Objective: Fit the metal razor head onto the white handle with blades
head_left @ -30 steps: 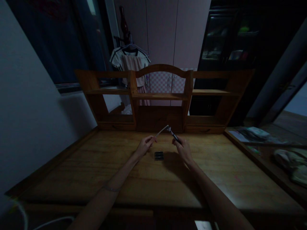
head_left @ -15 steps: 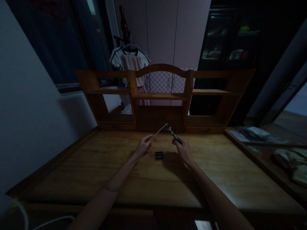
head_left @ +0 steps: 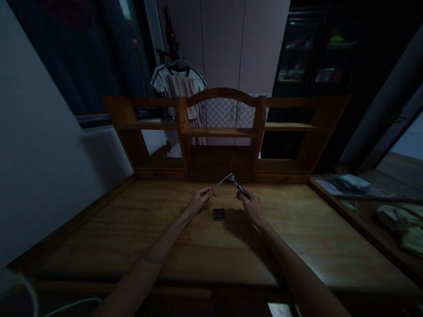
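Note:
My left hand (head_left: 200, 200) is closed on the lower end of a thin pale stick (head_left: 222, 182), which looks like a toothbrush. It slants up to the right. In my right hand (head_left: 251, 202) is a razor (head_left: 238, 186) with a black and silver handle, its head tilted up to the left. The far tip of the stick meets the razor head, and at this size I cannot tell exactly how they touch. Below and between the hands, three small dark blocks (head_left: 218, 214) lie in a row on the wooden desk (head_left: 185, 259).
A wooden shelf unit (head_left: 222, 132) rises along the desk's back edge. A wall (head_left: 49, 176) borders the left side. To the right, beyond a raised wooden edge, lie papers (head_left: 346, 184) and a pale cloth item (head_left: 403, 226). Clothes (head_left: 180, 83) hang behind the shelf.
The stick's tip has come down slightly and now meets the razor head, where a small gap showed before. The razor has shifted slightly left; the dark blocks have stayed put.

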{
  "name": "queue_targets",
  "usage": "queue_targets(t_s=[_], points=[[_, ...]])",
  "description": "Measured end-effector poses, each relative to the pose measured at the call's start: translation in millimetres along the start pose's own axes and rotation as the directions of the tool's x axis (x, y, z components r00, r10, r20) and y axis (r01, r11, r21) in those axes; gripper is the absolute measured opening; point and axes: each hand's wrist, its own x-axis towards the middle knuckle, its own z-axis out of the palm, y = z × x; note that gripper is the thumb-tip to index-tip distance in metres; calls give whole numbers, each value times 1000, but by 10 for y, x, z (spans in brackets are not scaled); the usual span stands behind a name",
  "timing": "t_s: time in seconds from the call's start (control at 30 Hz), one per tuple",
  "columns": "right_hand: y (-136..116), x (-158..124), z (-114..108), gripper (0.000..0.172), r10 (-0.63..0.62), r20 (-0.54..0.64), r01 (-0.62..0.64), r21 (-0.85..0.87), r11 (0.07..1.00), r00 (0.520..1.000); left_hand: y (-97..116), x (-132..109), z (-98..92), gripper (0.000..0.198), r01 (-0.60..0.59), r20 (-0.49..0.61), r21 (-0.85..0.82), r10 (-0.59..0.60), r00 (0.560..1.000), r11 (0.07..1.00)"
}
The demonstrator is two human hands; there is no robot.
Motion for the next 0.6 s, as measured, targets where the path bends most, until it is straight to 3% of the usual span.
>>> queue_targets(t_s=[0.43, 0.6], points=[[31, 8, 11, 17, 3, -19, -3, -3, 1000, 1000, -55, 8, -32, 39, -27, 12, -22, 27, 1000, 999], [15, 7, 19, 18, -13, -10, 13, -1, 1000, 1000, -59, 5, -9, 43, -28, -7, 132, 29, 1000, 991]])
